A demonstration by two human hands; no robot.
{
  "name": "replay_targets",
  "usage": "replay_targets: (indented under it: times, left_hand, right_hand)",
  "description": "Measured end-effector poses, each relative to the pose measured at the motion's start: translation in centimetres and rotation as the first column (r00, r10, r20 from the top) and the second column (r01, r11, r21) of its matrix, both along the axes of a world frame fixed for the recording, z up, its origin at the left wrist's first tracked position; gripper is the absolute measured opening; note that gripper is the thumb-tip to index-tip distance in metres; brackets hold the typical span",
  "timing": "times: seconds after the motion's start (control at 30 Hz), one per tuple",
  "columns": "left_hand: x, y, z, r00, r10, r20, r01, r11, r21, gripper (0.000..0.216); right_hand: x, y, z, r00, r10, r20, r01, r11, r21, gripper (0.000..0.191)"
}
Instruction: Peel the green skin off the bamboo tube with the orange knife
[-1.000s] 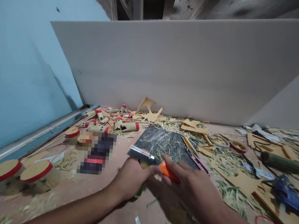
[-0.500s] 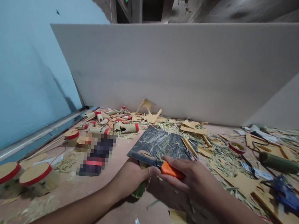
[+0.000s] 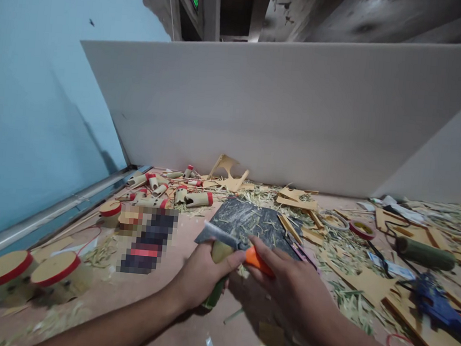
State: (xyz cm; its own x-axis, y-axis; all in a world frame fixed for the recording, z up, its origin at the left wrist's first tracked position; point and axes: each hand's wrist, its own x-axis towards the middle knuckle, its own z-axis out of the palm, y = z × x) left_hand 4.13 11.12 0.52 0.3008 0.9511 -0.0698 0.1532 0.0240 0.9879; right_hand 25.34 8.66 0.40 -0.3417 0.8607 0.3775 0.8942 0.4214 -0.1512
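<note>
Both hands busy mid-table. Grip one: left hand [image 3: 199, 275] wrapped tight around a short bamboo piece [image 3: 214, 296], which stands roughly upright on the table [image 3: 161, 318], just in front of the dark cutting mat [image 3: 250, 220]. Grip two: right hand [image 3: 293, 286] closed on the orange-handled knife [image 3: 257, 259], blade lying across the bamboo's top end and pointing left. Left thumb sits next to the handle. Shavings everywhere. Red-rimmed discs [image 3: 55, 268] far left; green bamboo stalk [image 3: 425, 253] and blue glue gun [image 3: 436, 307] well off right.
</note>
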Motion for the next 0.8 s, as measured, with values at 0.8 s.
replay_targets:
  times: [0.8]
  left_hand:
    - [-0.5, 0.5, -0.5, 0.976, -0.128, 0.175, 0.141, 0.988, -0.06, 0.044]
  right_hand:
    - [0.5, 0.5, 0.1, 0.986, 0.148, -0.075, -0.155, 0.983, -0.097, 0.046]
